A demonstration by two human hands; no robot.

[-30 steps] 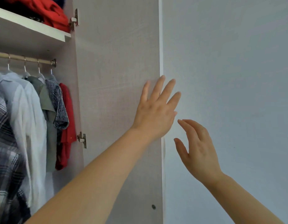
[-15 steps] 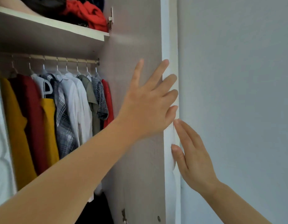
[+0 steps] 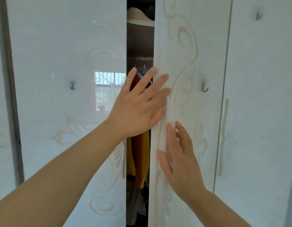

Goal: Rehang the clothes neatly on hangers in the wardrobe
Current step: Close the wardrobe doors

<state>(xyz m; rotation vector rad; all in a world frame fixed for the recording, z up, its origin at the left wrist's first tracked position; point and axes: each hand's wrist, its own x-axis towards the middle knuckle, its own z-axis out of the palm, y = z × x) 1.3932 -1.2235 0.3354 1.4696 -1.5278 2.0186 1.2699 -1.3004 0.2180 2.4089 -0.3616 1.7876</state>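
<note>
The white glossy wardrobe stands nearly shut, with a narrow dark gap between its left door (image 3: 68,95) and right door (image 3: 191,63). Through the gap I see hanging clothes (image 3: 140,154) in yellow and dark red, and a shelf above them. My left hand (image 3: 138,105) lies flat with straight fingers across the gap, its fingertips on the edge of the right door. My right hand (image 3: 178,158) presses flat on the right door's front near that edge, fingers spread. Neither hand holds anything.
Small metal hooks are fixed to the left door (image 3: 71,85) and the right door (image 3: 204,87). A further door panel (image 3: 263,112) with a long white handle (image 3: 224,136) stands to the right. A heap of clothes (image 3: 137,199) lies at the wardrobe bottom.
The right door has swung from wide open to nearly shut under both hands. The view of the hanging rail has narrowed to a slit, and the door's decorated front now faces me.
</note>
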